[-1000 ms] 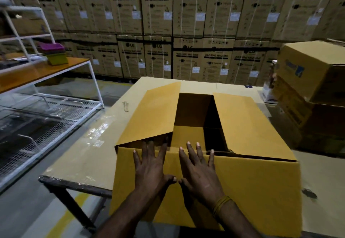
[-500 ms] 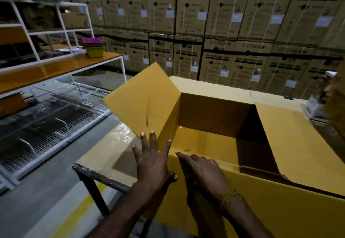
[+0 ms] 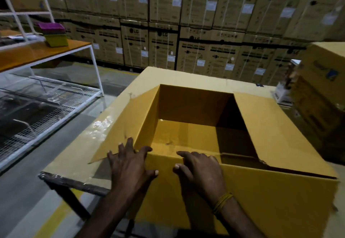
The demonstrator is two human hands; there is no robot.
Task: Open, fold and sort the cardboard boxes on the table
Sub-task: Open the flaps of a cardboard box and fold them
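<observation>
A: Where are the hands?

B: Both are at the near top edge of the open cardboard box [image 3: 242,200]. The left hand [image 3: 130,165] lies flat with its fingers straight and spread, pressing on the box's left flap [image 3: 127,122], which is folded outward and slopes down toward the bench [image 3: 78,155]; its thumb rests on the front wall. It grips nothing.

A: And the right hand?

B: The right hand [image 3: 200,170] has its fingers bent over the rim of the front wall, tips hooked inside, thumb on the outer face. So it holds that front wall's edge. A yellow thread band [image 3: 222,201] circles the wrist.

A: Where does the box sit?

B: Upright on the bench, at its near edge, top open. The right flap [image 3: 276,131] lies spread outward too, and the inside looks bare down to the bottom panels.

A: Anything around it?

B: More cardboard boxes [image 3: 321,88] are stacked just right of the bench. Behind, a wall of printed LG cartons [image 3: 168,32]. To the left, a white-framed rack with an orange shelf [image 3: 46,51] carrying purple and green plastic tubs [image 3: 55,34], and wire mesh [image 3: 37,110] below.
</observation>
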